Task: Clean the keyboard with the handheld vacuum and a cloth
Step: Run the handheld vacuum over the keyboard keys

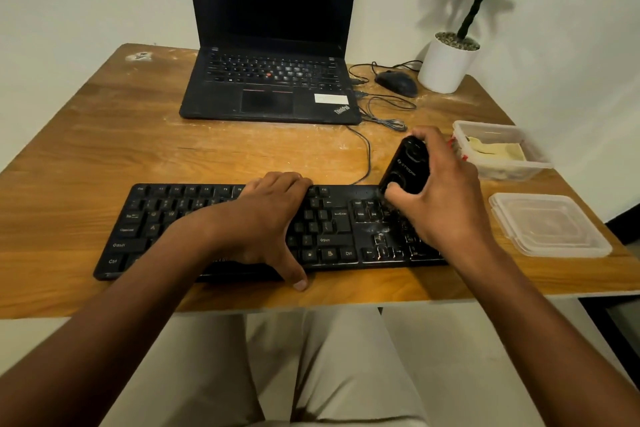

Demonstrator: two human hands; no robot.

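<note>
A black keyboard (332,229) lies across the front of the wooden table (104,156), with whitish dust on its right-hand keys. My left hand (266,218) lies over its middle, fingers hooked over the far edge and thumb at the near edge. My right hand (440,198) grips a black handheld vacuum (405,166), held upright over the keyboard's right end, its lower end hidden by my fingers. A yellow cloth (498,149) lies in an open clear plastic box (502,170) at the right.
A black laptop (273,87) stands open behind the keyboard, its screen dark. A mouse (396,81) and loose cables lie to its right, beside a white plant pot (446,62). The box's clear lid (550,224) rests near the table's right edge.
</note>
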